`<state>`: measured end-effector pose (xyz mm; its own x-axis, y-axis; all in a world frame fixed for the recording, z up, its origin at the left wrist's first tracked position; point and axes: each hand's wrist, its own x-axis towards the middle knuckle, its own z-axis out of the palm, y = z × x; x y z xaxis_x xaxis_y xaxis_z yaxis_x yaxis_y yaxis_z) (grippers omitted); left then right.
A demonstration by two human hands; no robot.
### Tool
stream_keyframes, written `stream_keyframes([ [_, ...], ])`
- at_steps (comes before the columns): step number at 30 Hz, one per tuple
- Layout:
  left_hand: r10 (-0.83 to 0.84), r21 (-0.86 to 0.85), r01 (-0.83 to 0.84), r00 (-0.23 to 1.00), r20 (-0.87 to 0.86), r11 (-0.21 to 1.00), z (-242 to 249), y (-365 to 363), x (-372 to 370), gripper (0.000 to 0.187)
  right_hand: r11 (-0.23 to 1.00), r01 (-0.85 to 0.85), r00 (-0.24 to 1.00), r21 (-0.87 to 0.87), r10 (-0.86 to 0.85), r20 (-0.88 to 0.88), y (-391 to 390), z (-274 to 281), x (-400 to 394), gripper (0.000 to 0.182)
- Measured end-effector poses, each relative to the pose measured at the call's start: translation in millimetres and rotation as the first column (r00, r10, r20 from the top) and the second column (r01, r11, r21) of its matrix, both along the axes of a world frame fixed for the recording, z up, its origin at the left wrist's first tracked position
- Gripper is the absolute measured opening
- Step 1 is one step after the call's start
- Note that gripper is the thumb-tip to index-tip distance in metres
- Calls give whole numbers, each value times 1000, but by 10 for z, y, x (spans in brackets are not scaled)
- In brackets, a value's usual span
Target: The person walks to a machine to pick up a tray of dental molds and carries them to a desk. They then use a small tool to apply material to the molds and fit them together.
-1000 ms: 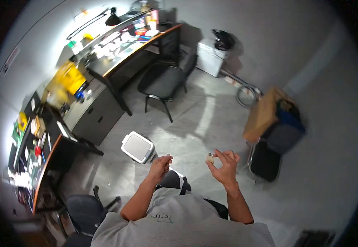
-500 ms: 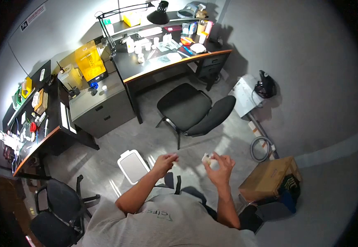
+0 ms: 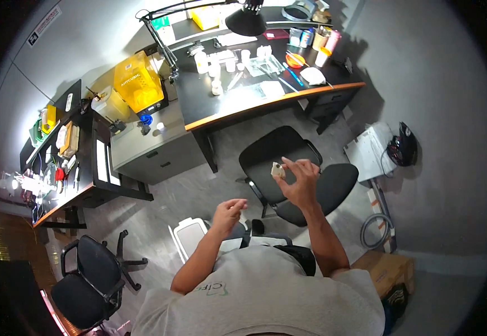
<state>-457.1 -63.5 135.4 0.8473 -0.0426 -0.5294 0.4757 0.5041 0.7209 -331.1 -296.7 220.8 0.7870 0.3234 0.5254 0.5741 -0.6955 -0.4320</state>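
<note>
A small off-white piece with a dark spot [image 3: 277, 170] is pinched between the thumb and fingertips of my right hand [image 3: 299, 182]. That hand is raised over the seat of a black office chair [image 3: 274, 147]. Lower and to the left, my left hand [image 3: 230, 215] has its fingers curled and pressed together; whether anything is between them is hidden. The hands are apart from each other. Below my left hand, a white bin with a grey lid [image 3: 191, 238] stands on the floor.
Ahead is a black desk [image 3: 198, 112] with bottles, cups, tools and a lamp [image 3: 246, 22]. A grey cabinet [image 3: 159, 154] bears a yellow-covered machine [image 3: 138, 84]. Another chair [image 3: 95, 257] is at left. A white box [image 3: 369, 151], hose [image 3: 376, 231] and cardboard box [image 3: 386, 267] are at right.
I have moved closer to the desk and chair. My right hand has risen, still holding the off-white piece, and is now over the chair. My left hand stays curled.
</note>
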Motion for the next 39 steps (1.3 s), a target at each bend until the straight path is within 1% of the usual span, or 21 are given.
stream_keyframes([
  [1,60,-11,-61,998,-15,998,-146,139,41,24,1000,-17,1000,-5,17,-1,114,-4,237,56],
  [4,238,-50,-245,965,-111,968,-247,551,203,21,994,-103,991,30,105,-88,494,-101,934,56],
  [5,292,-58,-303,945,-149,951,-253,682,306,20,994,-107,992,34,109,-63,631,-180,1164,54],
  [8,368,-63,-384,911,-185,921,-401,1068,690,18,991,-114,990,76,120,-79,1069,-478,1795,51],
  [9,361,-53,-378,911,-202,924,-420,1180,863,17,987,-116,993,107,117,-6,1231,-577,1977,49],
  [10,326,-47,-340,926,-189,939,-439,1303,1061,18,985,-130,991,113,132,-18,1373,-700,2164,48],
  [12,261,-37,-270,952,-157,962,-456,1579,1500,18,970,-153,984,191,166,-58,1674,-979,2477,46],
  [13,241,1,-243,963,-124,970,-409,1711,1684,19,952,-172,980,252,191,-51,1835,-987,2587,43],
  [14,223,39,-221,971,-84,975,-318,1855,1914,19,939,-182,969,293,221,-107,1976,-1129,2705,43],
  [16,189,112,-188,982,2,976,-137,2186,2313,20,914,-221,952,340,278,-129,2261,-1407,2925,42],
  [18,156,176,-171,983,94,969,5,2532,2628,20,919,-229,922,321,311,-231,2504,-1586,3107,42],
  [21,256,220,-284,955,150,933,5,3063,2910,22,931,-273,930,241,320,-182,2789,-1641,3390,47],
  [23,350,214,-368,929,117,905,67,3317,2968,20,937,-266,939,224,305,-157,2945,-1715,3505,51],
  [27,412,146,-423,905,103,894,-66,3616,2844,21,928,-251,941,275,300,-156,3193,-1732,3781,53],
  [29,418,138,-419,908,42,897,-135,3604,2821,20,917,-221,908,333,318,-273,3263,-1833,3968,54],
  [31,409,127,-406,912,-1,905,-225,3589,2835,21,905,-129,806,405,334,-489,3361,-1954,4186,51],
  [32,391,127,-388,921,7,913,-219,3561,2863,21,901,-68,740,428,333,-584,3449,-1786,4255,49],
  [33,373,127,-372,928,15,920,-217,3528,2918,21,926,-104,778,362,303,-550,3451,-1599,4274,48],
  [36,318,143,-319,948,34,937,-213,3442,3134,24,946,-251,933,207,293,-207,3495,-1252,4351,42],
  [38,273,196,-275,961,35,941,-227,3380,3321,26,967,-211,953,146,236,-192,3500,-1309,4357,42],
  [39,230,227,-236,972,53,945,-300,3375,3400,26,966,-207,949,157,237,-208,3513,-1442,4381,43],
])
